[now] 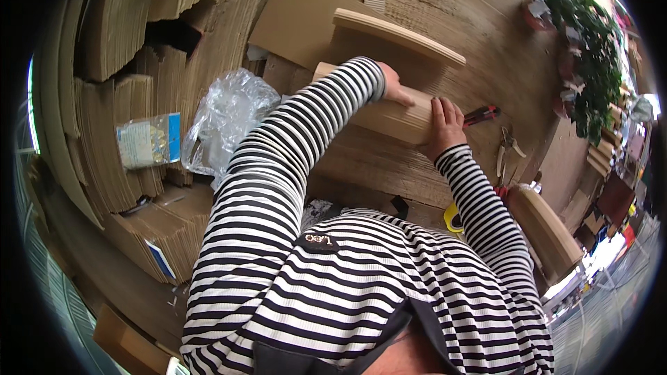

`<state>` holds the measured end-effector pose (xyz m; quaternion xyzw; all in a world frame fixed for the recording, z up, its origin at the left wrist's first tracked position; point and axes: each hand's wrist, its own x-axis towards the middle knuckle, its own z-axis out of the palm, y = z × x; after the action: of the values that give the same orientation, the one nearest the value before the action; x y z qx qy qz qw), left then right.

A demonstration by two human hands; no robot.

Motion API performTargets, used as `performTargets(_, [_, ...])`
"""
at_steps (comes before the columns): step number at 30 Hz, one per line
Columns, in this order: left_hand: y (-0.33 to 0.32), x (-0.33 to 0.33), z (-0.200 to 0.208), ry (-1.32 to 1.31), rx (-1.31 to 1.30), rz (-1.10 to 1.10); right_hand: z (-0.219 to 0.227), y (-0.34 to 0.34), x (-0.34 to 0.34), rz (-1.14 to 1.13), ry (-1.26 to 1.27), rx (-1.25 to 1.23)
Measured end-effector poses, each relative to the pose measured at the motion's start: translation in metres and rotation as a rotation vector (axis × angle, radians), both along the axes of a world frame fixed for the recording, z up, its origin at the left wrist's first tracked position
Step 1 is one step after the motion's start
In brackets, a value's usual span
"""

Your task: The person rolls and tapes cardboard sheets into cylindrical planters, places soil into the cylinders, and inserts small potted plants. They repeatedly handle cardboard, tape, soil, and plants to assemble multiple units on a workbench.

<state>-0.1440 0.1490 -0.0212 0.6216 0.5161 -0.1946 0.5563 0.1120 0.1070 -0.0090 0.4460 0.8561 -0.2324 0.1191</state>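
A long, light-brown cardboard stack (389, 120) with layered edges lies across the wooden table (486, 48) in front of me. My left hand (397, 87) grips it over its far edge, one finger stretched along the top. At the stack's right end, my right hand (447, 127) is closed round the corner, fingers over the top edge. Just beyond both hands lies a similar long piece with a layered rim (399, 36), apart from the one I hold. A flat cardboard sheet (288, 24) lies behind, to the left.
A red-and-black cutter-like tool (481, 116) and pliers (511, 147) lie right of my right hand. Yellow tape (453, 219) sits near my body. Crumpled clear plastic (233, 118) and tall cardboard stacks (104, 132) stand left. Potted plants (587, 48) line the far right.
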Motion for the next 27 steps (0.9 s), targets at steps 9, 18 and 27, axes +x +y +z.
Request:
performTargets(9, [0.022,-0.013,-0.031,-0.033,0.025,0.036,0.007,0.049,-0.013,0.004,-0.144,-0.201])
performTargets(18, [0.018,0.055,0.000,-0.030,0.477,-0.160,-0.008,0.108,-0.024,0.092,-0.309,-0.436])
performTargets(27, [0.048,0.076,0.007,0.035,0.325,-0.208,-0.032,0.046,0.047,-0.578,0.177,-0.332])
